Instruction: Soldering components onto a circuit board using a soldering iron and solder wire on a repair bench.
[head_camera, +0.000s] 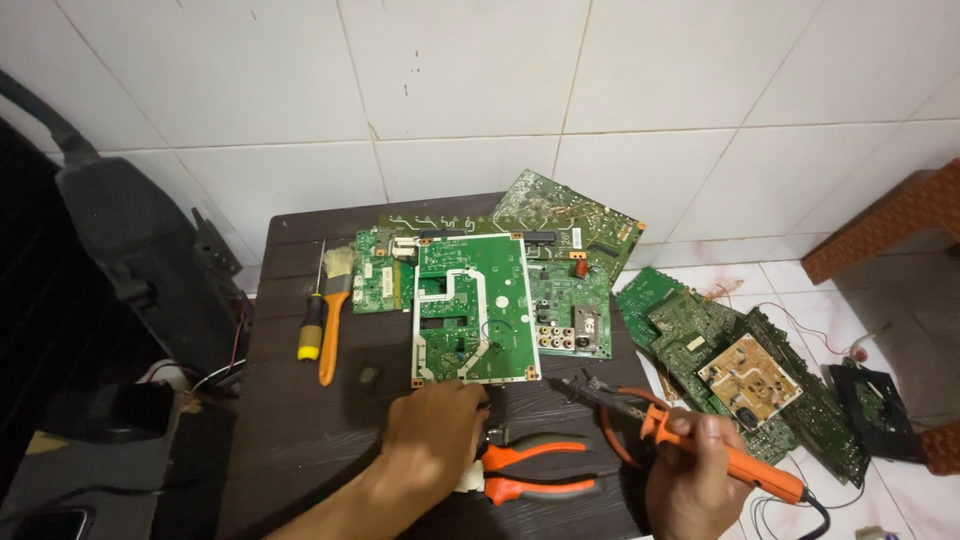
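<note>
L hand (432, 432) resting on bench (290, 420), empty, beside orange pliers (535, 468); R hand (690, 480) gripping orange soldering iron (690, 445), tip nr green circuit board (472, 310).

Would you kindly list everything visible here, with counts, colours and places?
table: one, dark brown, centre.
large circuit board: one, green, top of the table pile.
other boards on table: several, green, under and behind it.
screwdriver: one, yellow and black handle, table left.
brush: one, orange handle, beside the screwdriver.
pliers: one, orange and black grips, table front.
floor boards: a heap, green and tan, right of table.
stool: one, reddish brown, far right.
left hand: at the large board's near edge.
right hand: grips the orange soldering iron.
</note>
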